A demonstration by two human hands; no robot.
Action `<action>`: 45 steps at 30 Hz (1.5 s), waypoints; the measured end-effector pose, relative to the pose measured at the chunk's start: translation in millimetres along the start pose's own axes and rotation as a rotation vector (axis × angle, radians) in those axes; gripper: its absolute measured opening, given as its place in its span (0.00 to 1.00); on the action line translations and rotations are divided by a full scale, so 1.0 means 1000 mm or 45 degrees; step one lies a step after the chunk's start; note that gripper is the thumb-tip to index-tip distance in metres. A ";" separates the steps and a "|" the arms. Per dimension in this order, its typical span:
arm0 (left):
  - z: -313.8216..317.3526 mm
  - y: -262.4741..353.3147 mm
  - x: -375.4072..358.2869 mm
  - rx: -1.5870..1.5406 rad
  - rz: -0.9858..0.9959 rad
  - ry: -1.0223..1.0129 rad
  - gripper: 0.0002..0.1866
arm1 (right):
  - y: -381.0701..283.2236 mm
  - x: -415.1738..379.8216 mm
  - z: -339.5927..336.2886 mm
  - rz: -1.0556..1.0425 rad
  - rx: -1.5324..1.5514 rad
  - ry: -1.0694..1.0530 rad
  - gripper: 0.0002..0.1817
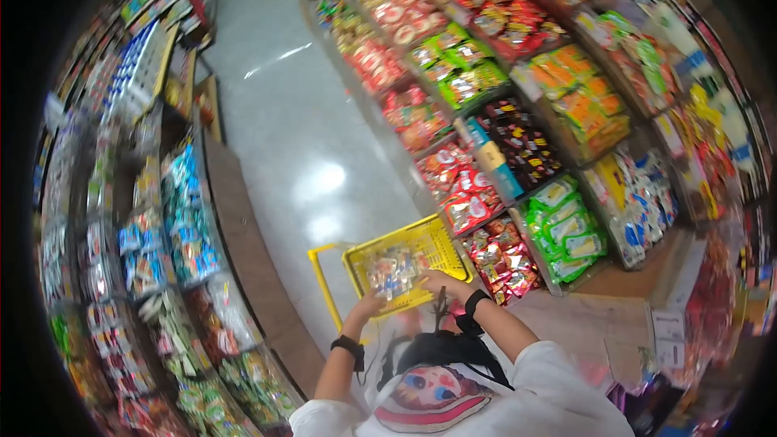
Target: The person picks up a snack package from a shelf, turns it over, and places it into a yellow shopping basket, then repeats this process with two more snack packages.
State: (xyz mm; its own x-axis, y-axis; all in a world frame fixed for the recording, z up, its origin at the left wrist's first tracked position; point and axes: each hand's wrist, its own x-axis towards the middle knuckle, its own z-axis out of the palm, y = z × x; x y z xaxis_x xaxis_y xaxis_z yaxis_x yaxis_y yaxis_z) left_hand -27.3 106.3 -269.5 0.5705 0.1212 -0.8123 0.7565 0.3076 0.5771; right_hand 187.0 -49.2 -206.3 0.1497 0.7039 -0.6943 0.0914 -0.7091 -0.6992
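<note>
A yellow basket (443, 236) with a long yellow handle (322, 283) stands in front of the person's body, near the bottom centre. Small wrapped packets (395, 269) lie inside it, blurred. At the basket's near left edge is my left hand (370, 304), its fingers blurred against the packets. My right hand (437, 282) reaches over the basket's near right side, next to the packets. Whether either hand holds anything is too small and smeared to tell. Both wrists wear black bands.
Bins of red packets (503, 263), green packets (566, 231) and dark packets (518, 139) line the right side. Shelves with blue packets (193, 218) run along the left. Grey aisle floor (283, 113) stretches ahead between them. A cardboard box (607, 320) sits at lower right.
</note>
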 end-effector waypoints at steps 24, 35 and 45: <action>0.068 0.288 -0.029 1.413 0.680 -0.390 0.16 | 0.031 -0.303 -0.124 -0.203 0.308 1.865 0.10; 0.272 0.434 -0.107 1.141 1.322 -0.394 0.14 | -0.015 -0.353 -0.219 -0.360 0.333 2.428 0.06; 0.414 0.488 -0.089 1.483 1.619 -0.513 0.12 | 0.013 -0.365 -0.272 0.095 -0.053 2.566 0.09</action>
State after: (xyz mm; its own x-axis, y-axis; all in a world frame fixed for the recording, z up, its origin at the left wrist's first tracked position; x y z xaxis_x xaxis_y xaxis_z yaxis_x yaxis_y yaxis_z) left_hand 423.7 -145.3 119.0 0.8318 -0.5443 0.1089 -0.4633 -0.5726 0.6764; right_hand 401.5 -326.2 84.3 0.8241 -0.3434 0.4505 0.0479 -0.7502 -0.6595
